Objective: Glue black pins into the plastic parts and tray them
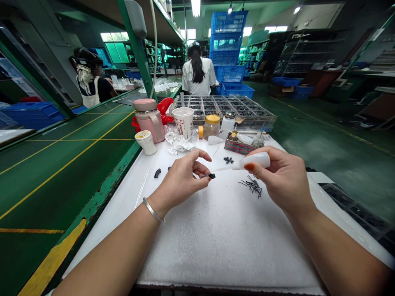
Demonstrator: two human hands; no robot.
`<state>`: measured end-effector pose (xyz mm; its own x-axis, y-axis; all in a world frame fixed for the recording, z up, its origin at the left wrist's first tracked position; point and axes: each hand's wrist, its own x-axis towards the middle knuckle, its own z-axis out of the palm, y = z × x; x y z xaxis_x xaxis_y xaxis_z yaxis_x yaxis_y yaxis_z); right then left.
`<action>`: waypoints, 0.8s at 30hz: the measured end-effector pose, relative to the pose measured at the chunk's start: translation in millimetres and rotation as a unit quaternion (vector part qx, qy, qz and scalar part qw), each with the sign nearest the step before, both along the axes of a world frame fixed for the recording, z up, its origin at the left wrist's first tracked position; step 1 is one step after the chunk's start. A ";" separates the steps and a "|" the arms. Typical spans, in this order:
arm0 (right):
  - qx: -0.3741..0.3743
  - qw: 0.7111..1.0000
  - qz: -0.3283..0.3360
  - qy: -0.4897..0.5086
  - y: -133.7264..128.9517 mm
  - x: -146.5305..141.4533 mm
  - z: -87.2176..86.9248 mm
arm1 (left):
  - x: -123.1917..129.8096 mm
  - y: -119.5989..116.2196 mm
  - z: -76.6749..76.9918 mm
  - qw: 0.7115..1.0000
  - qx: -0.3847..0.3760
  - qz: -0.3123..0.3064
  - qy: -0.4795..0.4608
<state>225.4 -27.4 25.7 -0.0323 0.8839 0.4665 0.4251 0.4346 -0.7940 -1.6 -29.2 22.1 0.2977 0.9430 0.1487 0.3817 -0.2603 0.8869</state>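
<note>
Between thumb and fingers, my left hand (187,174) pinches a small black part (211,176) above the white work surface. My right hand (282,176) is closed round a white squeeze bottle (257,160) with a thin nozzle. The nozzle points left, its tip close to the black part; whether they touch I cannot tell. Below the bottle lies a loose pile of thin black pins (253,187). Behind the nozzle sits a cluster of small black rings (228,160). A curved black piece (157,173) rests left of my left hand.
At the back stand a pink mug (149,121), a paper cup (183,123), a white tub (146,142), a yellow-lidded jar (212,126) and a small patterned box (236,146). Behind them is a clear divided tray (259,117). A green conveyor (77,156) runs left. Two people sit farther off.
</note>
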 end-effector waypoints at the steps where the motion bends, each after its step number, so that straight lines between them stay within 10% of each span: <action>1: 0.000 1.000 -0.001 0.000 0.2 0.0 -0.1 | 0.0 0.1 -0.1 1.000 0.000 0.001 0.001; 24: 0.014 1.000 0.003 0.007 -1.1 -0.2 -0.2 | 0.2 -0.1 0.6 1.000 0.003 0.001 0.006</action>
<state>225.3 -28.5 25.5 -0.0308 0.8699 0.4923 0.4110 0.4600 -0.7870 -1.4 -29.3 22.8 0.2967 0.9428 0.1518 0.3923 -0.2653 0.8807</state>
